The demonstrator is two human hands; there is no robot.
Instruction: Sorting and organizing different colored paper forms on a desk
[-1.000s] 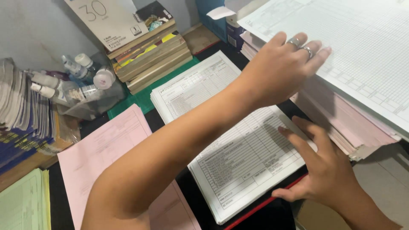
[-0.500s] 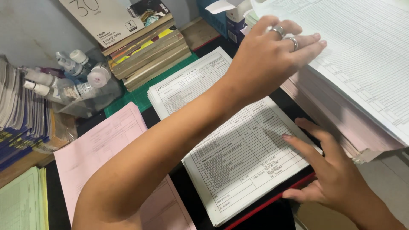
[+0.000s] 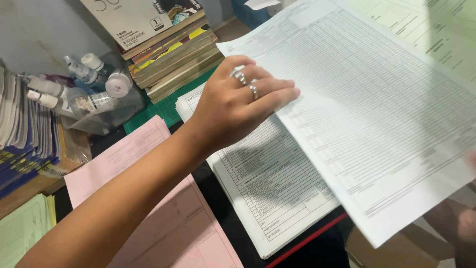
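Note:
My left hand (image 3: 238,106), with two rings, reaches across from the lower left and grips the left edge of a large white gridded sheet (image 3: 377,114), fingers on top. The sheet is raised and covers the right half of the view. Under it lies a stack of white printed forms (image 3: 267,183) on the dark desk. My right hand (image 3: 463,226) shows only as a blurred patch at the lower right, mostly hidden below the sheet; what it holds cannot be told. Pale green forms (image 3: 441,34) lie beyond the sheet at the top right.
Pink sheets (image 3: 148,208) lie to the left of the forms. A pile of books (image 3: 173,54) and a clear tub of small bottles (image 3: 94,94) stand at the back. Booklets (image 3: 25,134) and green papers (image 3: 22,233) fill the left edge.
My left hand has pulled the large gridded sheet off the right-hand pile and swung it leftward over the forms. My right hand left the forms and dropped out of sight beneath the sheet.

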